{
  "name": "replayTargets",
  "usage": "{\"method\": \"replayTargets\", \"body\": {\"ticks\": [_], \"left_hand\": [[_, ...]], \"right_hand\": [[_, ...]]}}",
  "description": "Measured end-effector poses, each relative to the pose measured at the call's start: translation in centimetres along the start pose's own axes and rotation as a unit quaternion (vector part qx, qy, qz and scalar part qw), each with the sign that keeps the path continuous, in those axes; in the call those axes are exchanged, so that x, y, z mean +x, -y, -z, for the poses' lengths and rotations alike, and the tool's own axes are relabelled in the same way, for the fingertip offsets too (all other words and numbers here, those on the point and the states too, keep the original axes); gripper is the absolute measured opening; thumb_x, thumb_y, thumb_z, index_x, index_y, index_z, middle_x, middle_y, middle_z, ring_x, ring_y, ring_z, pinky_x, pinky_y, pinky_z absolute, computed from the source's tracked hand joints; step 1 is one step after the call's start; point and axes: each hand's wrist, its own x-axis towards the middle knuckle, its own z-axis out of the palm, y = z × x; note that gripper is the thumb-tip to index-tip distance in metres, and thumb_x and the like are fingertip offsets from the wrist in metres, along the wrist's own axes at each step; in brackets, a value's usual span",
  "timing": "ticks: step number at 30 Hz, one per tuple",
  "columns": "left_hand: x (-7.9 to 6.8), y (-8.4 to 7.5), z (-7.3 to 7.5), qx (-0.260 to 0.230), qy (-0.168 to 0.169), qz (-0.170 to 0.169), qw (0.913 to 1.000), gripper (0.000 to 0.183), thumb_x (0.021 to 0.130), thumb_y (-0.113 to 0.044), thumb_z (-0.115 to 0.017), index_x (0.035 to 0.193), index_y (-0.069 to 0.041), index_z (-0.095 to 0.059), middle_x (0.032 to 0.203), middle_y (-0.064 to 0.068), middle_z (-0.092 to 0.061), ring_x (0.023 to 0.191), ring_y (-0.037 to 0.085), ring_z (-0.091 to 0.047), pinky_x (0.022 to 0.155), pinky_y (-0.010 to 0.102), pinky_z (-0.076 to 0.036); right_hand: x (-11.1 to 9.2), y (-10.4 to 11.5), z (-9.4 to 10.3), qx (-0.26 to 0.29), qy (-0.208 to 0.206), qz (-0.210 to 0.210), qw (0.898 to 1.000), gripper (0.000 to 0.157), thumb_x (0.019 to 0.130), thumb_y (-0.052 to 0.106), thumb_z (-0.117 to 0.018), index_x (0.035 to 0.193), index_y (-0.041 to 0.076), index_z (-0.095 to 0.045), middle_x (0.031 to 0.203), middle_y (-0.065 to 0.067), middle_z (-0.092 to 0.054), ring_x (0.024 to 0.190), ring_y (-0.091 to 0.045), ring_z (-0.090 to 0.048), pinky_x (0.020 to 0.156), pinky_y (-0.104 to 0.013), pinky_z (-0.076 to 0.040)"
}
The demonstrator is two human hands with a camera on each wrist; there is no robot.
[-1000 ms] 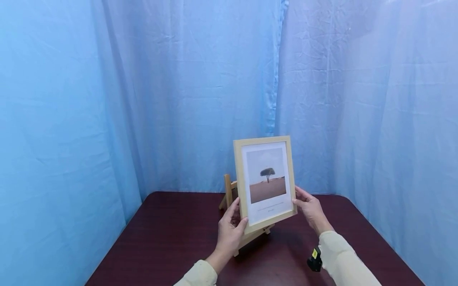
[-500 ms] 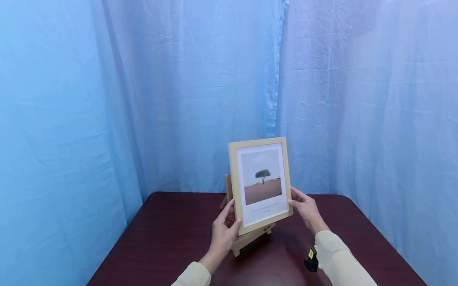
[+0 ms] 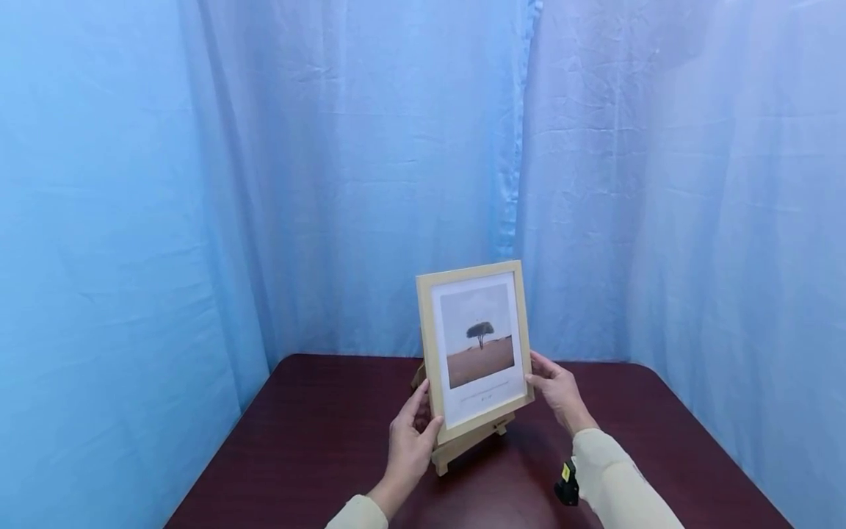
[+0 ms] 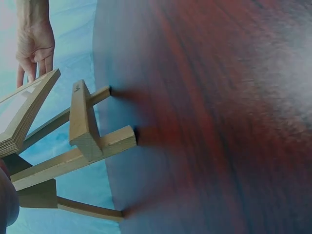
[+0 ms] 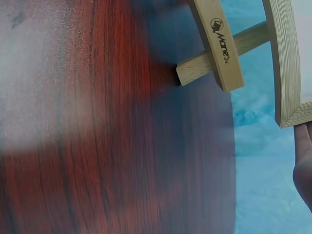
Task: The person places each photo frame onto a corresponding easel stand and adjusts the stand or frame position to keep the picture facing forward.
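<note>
A light wood picture frame [image 3: 476, 349] with a print of a lone tree leans slightly back in the head view. My left hand [image 3: 408, 441] grips its lower left edge, thumb in front and fingers behind. On the opposite side my right hand [image 3: 560, 393] pinches the lower right edge. Behind and below stands a small wooden easel [image 3: 472, 441], mostly hidden by the frame. Both wrist views show a gap between the picture frame [image 4: 34, 109] and the ledge of the easel [image 4: 85, 117]. Lettering marks the easel's ledge [image 5: 217, 44] in the right wrist view.
The easel's legs stand on a dark reddish-brown table [image 3: 317, 433] with rounded far corners. Blue curtains [image 3: 396, 147] hang around its back and sides. A small black device [image 3: 566, 485] with a yellow label sits at the right sleeve [image 3: 615, 477].
Both hands have carried the picture frame left and slightly down in the head view. It now covers the easel's upper post, which showed earlier at its left. The grip looks the same.
</note>
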Motion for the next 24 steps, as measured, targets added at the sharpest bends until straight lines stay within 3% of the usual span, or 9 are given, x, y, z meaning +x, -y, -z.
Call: {"method": "replayTargets", "body": {"ticks": [4,13,20,24], "left_hand": [[-0.3,0.4,0.1,0.002,-0.009,-0.006,0.9999,0.06,0.079,0.016,-0.071,0.136,0.004,-0.055,0.105,0.018,-0.067,0.084,0.033,-0.065,0.068,0.03,-0.055],[-0.6,1.3,0.5,0.003,-0.019,-0.011,0.9997,0.06,0.079,0.019,-0.069,0.135,0.007,-0.055,0.104,0.019,-0.067,0.081,0.032,-0.064,0.067,0.031,-0.055],[-1.0,4.8,0.2,0.015,-0.034,-0.003,0.9993,0.065,0.078,0.016,-0.072,0.139,0.0,-0.055,0.106,0.012,-0.069,0.082,0.027,-0.065,0.067,0.031,-0.055],[-1.3,5.8,0.4,0.012,-0.028,0.018,0.9994,0.066,0.081,0.011,-0.074,0.141,-0.008,-0.055,0.108,0.005,-0.068,0.083,0.019,-0.065,0.068,0.027,-0.054]], "right_hand": [[0.2,-0.2,-0.5,-0.004,0.0,0.002,1.0,0.057,0.096,0.0,-0.062,0.149,0.005,-0.044,0.142,-0.026,-0.049,0.13,-0.037,-0.046,0.107,-0.05,-0.038],[0.6,-1.1,-1.8,-0.011,-0.007,0.002,1.0,0.056,0.094,-0.003,-0.061,0.148,0.004,-0.046,0.139,-0.026,-0.052,0.126,-0.033,-0.049,0.101,-0.042,-0.043],[0.7,-1.4,-2.8,-0.013,-0.01,-0.001,1.0,0.056,0.095,-0.004,-0.06,0.148,0.003,-0.045,0.14,-0.027,-0.05,0.128,-0.036,-0.047,0.107,-0.048,-0.038],[0.7,-1.5,-3.2,-0.014,-0.009,-0.006,1.0,0.055,0.095,-0.004,-0.059,0.148,0.004,-0.045,0.141,-0.026,-0.05,0.129,-0.036,-0.047,0.107,-0.049,-0.038]]}}
